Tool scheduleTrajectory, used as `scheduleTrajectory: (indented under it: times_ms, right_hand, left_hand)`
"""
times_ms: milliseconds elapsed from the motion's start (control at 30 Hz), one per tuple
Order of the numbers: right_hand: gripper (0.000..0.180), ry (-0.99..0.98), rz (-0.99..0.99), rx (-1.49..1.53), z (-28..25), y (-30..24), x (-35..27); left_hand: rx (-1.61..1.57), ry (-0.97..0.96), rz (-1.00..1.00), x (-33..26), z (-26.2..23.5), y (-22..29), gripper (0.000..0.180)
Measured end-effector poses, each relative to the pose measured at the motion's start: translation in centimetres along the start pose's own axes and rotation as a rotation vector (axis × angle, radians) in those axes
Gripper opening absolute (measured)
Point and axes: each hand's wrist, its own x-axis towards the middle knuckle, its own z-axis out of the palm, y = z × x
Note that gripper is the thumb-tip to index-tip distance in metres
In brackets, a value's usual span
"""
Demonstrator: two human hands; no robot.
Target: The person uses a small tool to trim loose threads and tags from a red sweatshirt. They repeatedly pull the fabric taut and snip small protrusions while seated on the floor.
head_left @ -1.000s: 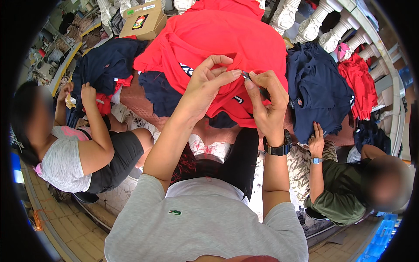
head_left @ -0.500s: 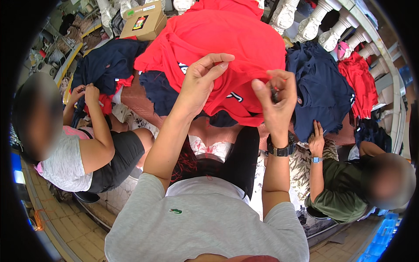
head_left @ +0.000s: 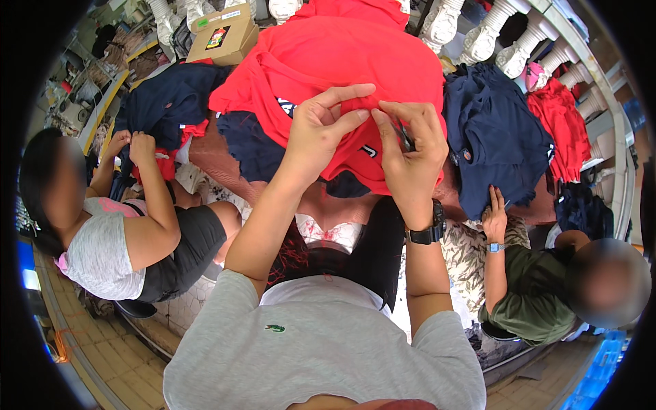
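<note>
A large red garment [head_left: 342, 58] lies heaped in front of me, with a bit of dark-and-white print showing near its lower edge. My left hand [head_left: 316, 133] pinches a fold of it between thumb and fingers. Close by on the right, my right hand [head_left: 415, 154] has thumb and forefinger brought together at the same fold. Tucked in the curled fingers of that hand is a small dark metal tool [head_left: 408, 141], mostly hidden, so its kind cannot be made out. Whether the right fingertips grip cloth or a thread is too small to tell.
Navy garments [head_left: 495, 130] are piled on the right beside red ones [head_left: 560, 130]. More navy cloth [head_left: 164, 96] lies at the left, near a cardboard box [head_left: 224, 41]. A person [head_left: 116, 239] sits at my left, another [head_left: 540, 287] at my right. White balusters [head_left: 482, 37] line the back.
My right hand has moved left and turned, bringing its fingertips to the red fold beside my left hand. The left hand has shifted slightly right. The person at left has raised their head a little.
</note>
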Motion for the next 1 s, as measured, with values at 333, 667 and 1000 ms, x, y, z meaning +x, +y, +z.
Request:
scheduleTrajectory:
  times_ms: [333, 667, 1000]
  right_hand:
    - [0.010, -0.098, 0.210, 0.195, -0.2, 1.8, 0.0]
    - [0.023, -0.107, 0.000, -0.045, -0.4, 1.3, 0.7]
    - [0.007, -0.130, 0.282, 0.329, 0.1, 3.5, -0.2]
  left_hand:
    - [0.162, 0.029, 0.074, 0.0, 0.4, -0.1, 0.036]
    - [0.124, 0.026, 0.148, 0.1, 0.5, -1.0, 0.038]
    - [0.115, 0.015, 0.041, -0.2, 0.3, -0.7, 0.038]
